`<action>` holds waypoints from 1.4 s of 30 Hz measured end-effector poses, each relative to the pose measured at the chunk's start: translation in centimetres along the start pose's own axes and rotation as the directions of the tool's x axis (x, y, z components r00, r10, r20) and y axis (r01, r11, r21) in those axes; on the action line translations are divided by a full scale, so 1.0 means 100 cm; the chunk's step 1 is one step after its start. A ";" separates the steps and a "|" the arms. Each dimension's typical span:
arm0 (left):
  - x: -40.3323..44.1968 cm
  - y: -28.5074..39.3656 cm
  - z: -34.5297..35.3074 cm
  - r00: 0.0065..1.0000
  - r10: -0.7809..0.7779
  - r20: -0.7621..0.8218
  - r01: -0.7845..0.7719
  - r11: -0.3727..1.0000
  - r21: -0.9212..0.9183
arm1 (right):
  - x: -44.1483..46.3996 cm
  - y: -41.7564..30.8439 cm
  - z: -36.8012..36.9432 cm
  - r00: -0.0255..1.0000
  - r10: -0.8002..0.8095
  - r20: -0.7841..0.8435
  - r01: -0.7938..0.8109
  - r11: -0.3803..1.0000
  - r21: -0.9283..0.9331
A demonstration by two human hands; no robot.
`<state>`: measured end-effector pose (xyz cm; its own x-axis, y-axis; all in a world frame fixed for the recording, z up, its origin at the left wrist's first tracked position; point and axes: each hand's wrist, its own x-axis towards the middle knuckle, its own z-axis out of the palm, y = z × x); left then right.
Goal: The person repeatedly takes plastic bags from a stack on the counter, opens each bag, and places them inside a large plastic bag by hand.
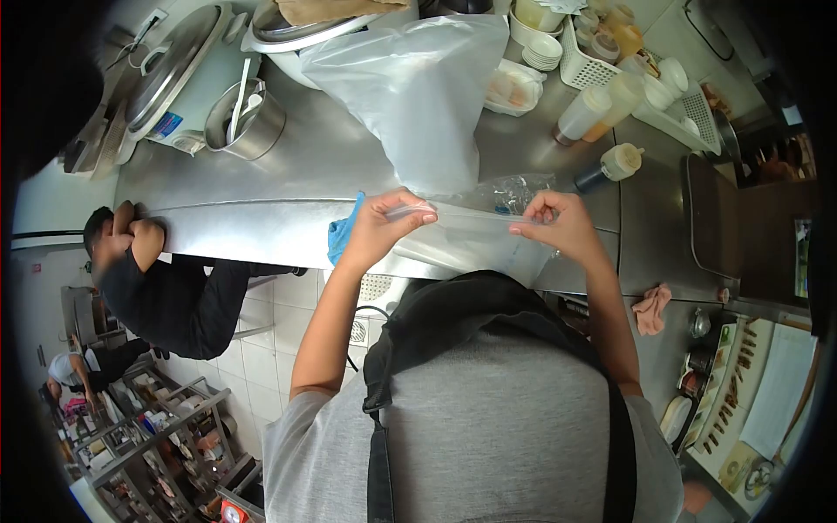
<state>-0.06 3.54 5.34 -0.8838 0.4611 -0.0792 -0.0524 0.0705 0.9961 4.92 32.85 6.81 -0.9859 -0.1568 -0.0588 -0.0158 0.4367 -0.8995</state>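
Stretched between my two hands is the top edge of a clear plastic bag [475, 237], which hangs down over the counter's front edge. My left hand [390, 225] pinches one end of that edge between thumb and fingers. The other end is pinched in my right hand [553, 225], with the fingers curled. Just beyond lies a large whitish plastic bag [418, 96] on the steel counter. Some crumpled clear plastic [514, 190] rests behind the held edge. A blue cloth [343, 232] lies beside my left wrist.
Along the back stand a rice cooker [174, 74], a steel pot [246, 120] with utensils, and a white basket [593, 57] of bottles. Squeeze bottles [582, 113] stand at right. A pink cloth [652, 309] lies farther right. A person [166, 279] leans on the counter at left.
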 end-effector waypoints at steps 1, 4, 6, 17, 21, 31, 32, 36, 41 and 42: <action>0.000 0.002 -0.002 0.999 0.036 -0.020 -0.036 0.999 -0.013 | 0.002 0.000 -0.003 0.990 -0.141 -0.001 0.141 0.990 -0.001; 0.001 0.012 0.000 0.965 0.237 -0.114 -0.244 0.968 -0.051 | 0.004 -0.017 -0.006 0.987 -0.163 -0.016 0.163 0.975 0.153; 0.000 0.018 -0.008 0.974 0.205 -0.093 -0.216 0.968 -0.126 | 0.002 -0.027 -0.010 0.996 -0.087 0.000 0.083 0.949 0.305; -0.003 0.064 -0.013 0.927 0.375 0.024 -0.369 0.920 -0.130 | -0.002 -0.031 -0.028 0.965 -0.178 -0.190 0.257 0.772 0.581; 0.005 0.071 -0.005 0.981 0.193 0.019 -0.186 0.965 -0.182 | 0.004 -0.051 -0.015 0.873 -0.428 -0.235 0.480 0.661 0.577; 0.049 0.059 -0.029 0.984 -0.144 -0.108 0.045 0.777 -0.627 | 0.017 -0.064 0.010 0.683 -0.388 0.619 -0.284 0.639 0.715; 0.052 0.052 -0.039 0.988 -0.155 0.011 0.119 0.706 -0.699 | 0.019 -0.067 0.001 0.704 -0.361 0.612 -0.275 0.655 0.704; 0.045 0.094 -0.028 0.897 -0.442 0.032 0.429 0.848 -0.312 | 0.050 -0.084 -0.015 0.946 -0.232 0.225 -0.110 0.423 0.899; 0.058 0.058 -0.063 0.993 -0.025 -0.115 0.033 0.997 0.069 | 0.137 -0.110 -0.040 0.886 -0.301 0.353 -0.328 0.130 0.936; 0.077 0.043 -0.076 0.987 -0.096 -0.131 0.045 0.937 -0.347 | 0.159 -0.082 -0.042 0.731 -0.560 0.389 -0.375 0.147 0.915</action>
<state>-10.64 0.71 9.29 -0.9279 0.3325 -0.1688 -0.2503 -0.2196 0.9429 -11.30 30.46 15.06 -0.6471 -0.7041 0.2923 0.5196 -0.6879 -0.5067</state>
